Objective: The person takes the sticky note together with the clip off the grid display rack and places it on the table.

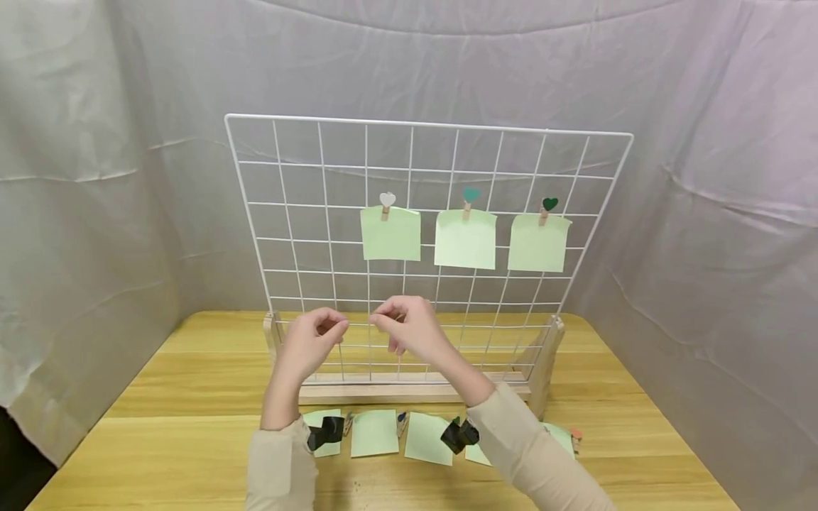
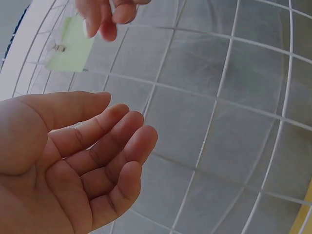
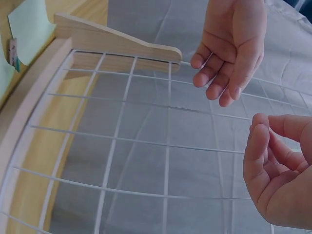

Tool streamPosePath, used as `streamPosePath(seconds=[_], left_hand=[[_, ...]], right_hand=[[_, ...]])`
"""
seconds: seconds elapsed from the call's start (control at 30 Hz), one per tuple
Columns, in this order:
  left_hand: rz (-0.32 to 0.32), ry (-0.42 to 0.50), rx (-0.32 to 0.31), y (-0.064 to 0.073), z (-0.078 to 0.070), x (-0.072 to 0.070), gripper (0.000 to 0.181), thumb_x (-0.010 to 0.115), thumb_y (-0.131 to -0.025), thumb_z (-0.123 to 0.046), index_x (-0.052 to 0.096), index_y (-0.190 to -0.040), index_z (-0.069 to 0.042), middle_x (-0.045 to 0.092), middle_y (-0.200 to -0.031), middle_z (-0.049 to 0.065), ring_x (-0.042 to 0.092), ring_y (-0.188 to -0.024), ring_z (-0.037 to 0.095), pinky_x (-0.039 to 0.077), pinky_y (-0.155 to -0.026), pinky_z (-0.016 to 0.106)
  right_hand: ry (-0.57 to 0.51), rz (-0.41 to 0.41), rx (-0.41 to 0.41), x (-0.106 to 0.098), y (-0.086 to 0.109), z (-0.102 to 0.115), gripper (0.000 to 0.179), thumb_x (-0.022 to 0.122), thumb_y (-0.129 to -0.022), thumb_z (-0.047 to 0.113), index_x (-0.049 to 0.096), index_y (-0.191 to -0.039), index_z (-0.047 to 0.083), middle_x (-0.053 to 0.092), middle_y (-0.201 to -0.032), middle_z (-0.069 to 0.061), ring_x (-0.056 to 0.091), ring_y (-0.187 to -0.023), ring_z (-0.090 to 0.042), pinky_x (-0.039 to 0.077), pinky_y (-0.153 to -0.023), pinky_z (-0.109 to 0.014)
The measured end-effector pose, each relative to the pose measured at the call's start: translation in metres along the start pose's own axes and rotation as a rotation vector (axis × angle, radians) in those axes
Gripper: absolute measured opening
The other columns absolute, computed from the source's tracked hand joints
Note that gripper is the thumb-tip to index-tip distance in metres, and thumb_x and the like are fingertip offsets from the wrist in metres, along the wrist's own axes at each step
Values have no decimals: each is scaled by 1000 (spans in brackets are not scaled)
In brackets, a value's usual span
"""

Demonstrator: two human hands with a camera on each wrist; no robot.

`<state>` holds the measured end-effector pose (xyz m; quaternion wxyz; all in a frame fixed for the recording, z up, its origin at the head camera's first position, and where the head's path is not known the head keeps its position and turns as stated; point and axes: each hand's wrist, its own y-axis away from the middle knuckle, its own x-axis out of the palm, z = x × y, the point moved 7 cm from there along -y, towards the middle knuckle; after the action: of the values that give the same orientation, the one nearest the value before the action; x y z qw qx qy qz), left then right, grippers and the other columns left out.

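Note:
My left hand point(image 1: 309, 342) and right hand point(image 1: 414, 328) hover before the lower part of a white wire grid point(image 1: 331, 250), a small gap between them. The left fingers curve loosely toward the thumb with nothing held, as the left wrist view shows. On the right hand point(image 3: 278, 173), thumb and index fingertips come together; no object shows between them. Above the hands, three green sticky notes hang on the grid: one under a white heart clothespin point(image 1: 387, 199), one under a teal heart clothespin point(image 1: 471, 194), one under a dark green heart clothespin point(image 1: 549, 204).
The grid stands in a wooden base point(image 1: 409, 394) on a wooden table point(image 1: 172, 433). Before it lie several green notes point(image 1: 374, 433) and small clothespins point(image 1: 401, 424), partly hidden by the forearms and black wrist devices point(image 1: 332, 429). Grey cloth point(image 1: 498, 78) surrounds the table.

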<state>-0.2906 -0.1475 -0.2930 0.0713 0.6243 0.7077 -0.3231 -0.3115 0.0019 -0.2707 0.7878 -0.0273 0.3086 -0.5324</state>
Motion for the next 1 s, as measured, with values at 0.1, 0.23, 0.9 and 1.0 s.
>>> streamPosePath(seconds=[0.1,0.23,0.9,1.0], left_hand=[[-3,-13,25,-3,-7,0,13,57,-87,-12,64,-91,-1,61,-76,5,57,-67,18,44,-59,28],[-25,-12,75,-7,-18,-2,12,57,-86,-11,65,-89,-1,61,-74,5,55,-65,16,43,-58,29],[-77,97,169,-31,-58,-16,12,59,-85,-9,65,-87,1,60,-69,7,53,-60,16,41,-52,23],[-102,116,161,-33,-61,-20,12,59,-85,-9,65,-88,1,60,-70,8,52,-60,16,40,-52,22]], right_hand=[[0,3,5,-4,-3,5,13,61,-85,11,65,-87,-2,56,-62,-3,52,-43,-21,47,-41,-34],[12,-3,-18,-10,-7,18,13,60,-85,6,64,-87,-6,56,-61,-5,53,-44,-28,47,-43,-39],[68,-105,-114,-61,-35,71,14,58,-86,9,64,-87,-4,58,-62,-8,53,-41,-21,47,-41,-35],[88,-109,-120,-65,-39,75,15,58,-86,10,64,-88,-4,57,-62,-10,53,-41,-22,47,-41,-34]])
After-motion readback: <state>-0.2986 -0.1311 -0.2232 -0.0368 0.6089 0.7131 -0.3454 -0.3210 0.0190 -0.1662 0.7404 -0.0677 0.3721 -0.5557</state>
